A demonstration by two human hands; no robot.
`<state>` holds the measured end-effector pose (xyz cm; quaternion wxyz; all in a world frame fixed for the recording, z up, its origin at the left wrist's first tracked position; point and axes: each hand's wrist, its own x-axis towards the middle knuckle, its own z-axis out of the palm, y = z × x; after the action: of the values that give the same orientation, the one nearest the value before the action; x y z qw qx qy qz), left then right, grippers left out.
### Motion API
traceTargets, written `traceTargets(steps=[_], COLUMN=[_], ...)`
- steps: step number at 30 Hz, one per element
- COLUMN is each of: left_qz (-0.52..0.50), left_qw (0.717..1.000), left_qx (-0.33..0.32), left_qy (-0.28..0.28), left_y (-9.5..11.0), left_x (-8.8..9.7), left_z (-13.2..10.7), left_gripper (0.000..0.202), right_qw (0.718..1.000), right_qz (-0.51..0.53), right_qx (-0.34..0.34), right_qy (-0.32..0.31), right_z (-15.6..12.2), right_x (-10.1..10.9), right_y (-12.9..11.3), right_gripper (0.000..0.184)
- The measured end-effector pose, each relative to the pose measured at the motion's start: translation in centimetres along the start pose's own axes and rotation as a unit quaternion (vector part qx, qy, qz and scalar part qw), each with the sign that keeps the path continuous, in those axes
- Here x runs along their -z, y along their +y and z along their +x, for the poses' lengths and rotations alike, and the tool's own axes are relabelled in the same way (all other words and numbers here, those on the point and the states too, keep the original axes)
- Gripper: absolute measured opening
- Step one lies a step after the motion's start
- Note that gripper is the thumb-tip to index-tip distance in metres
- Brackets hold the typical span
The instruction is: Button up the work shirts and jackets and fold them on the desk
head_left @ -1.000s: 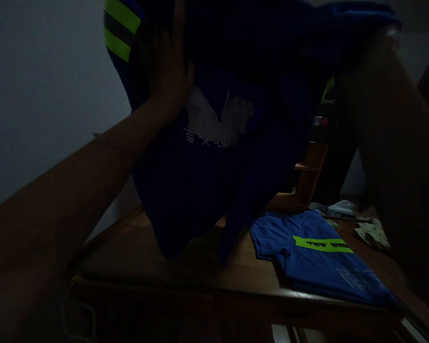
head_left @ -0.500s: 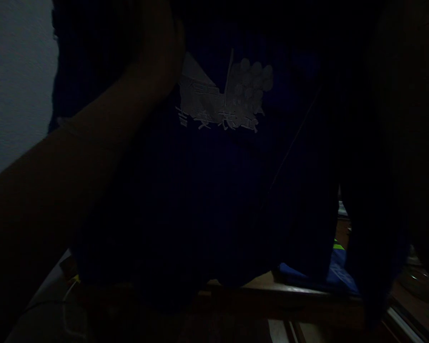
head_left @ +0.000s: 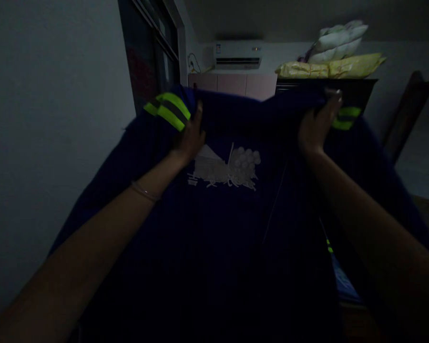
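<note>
A dark blue work jacket [head_left: 221, 238] hangs spread out in front of me, with a pale printed picture and lettering facing me. Yellow-green bands [head_left: 173, 110] cross its sleeves near the shoulders. My left hand [head_left: 192, 136] grips the cloth by the left shoulder; a thin bracelet [head_left: 145, 191] circles that wrist. At the right shoulder, my right hand [head_left: 316, 126] is closed on the cloth, its fingers partly lost in the dark. The jacket's lower edge blends into shadow.
An air conditioner [head_left: 238, 55] is mounted on the far wall above pink cabinets [head_left: 232, 83]. Yellow and white bundles [head_left: 338, 66] lie on a dark wardrobe. Left are a wall [head_left: 57, 95] and window. Lower right, folded blue clothing [head_left: 343, 281] shows past the jacket.
The view has tilted up, showing the far room. The jacket is now held up farther from me by its shoulders, and both hands have come clearly into view.
</note>
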<state>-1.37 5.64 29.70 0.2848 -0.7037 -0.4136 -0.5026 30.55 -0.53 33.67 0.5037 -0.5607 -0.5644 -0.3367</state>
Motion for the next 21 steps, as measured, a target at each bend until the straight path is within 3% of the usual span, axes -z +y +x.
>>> traceTargets(steps=[2,6,11,15,21], left_qz=[0.016,0.007,-0.058,-0.081,-0.061], left_qw=[0.995,0.973,0.936,0.911,0.891], left_qx=[0.031,0.112,0.154,0.184,0.223], left_qy=[-0.091,-0.203,-0.310,-0.360,-0.391], left_y=[-0.8,-1.0,-2.5,-4.4,-5.6], left_x=[-3.1,-9.9,-16.9,-20.7,-24.0], left_z=[-3.2,-11.6,-20.4,-23.5,-24.8], left_gripper=[0.069,0.065,0.064,0.063,0.066], right_qw=[0.992,0.988,0.979,0.973,0.979], right_qz=[0.048,0.088,0.078,0.076,0.060], right_qx=[-0.069,-0.128,-0.148,-0.143,-0.098], right_qy=[0.090,-0.005,-0.117,-0.166,-0.169], right_z=[-3.8,-13.2,-21.5,-23.9,-25.0], right_x=[-4.0,-11.4,-17.5,-20.1,-21.4], right_y=[1.9,6.5,10.6,11.8,11.5], right_gripper=[0.042,0.039,0.040,0.047,0.062])
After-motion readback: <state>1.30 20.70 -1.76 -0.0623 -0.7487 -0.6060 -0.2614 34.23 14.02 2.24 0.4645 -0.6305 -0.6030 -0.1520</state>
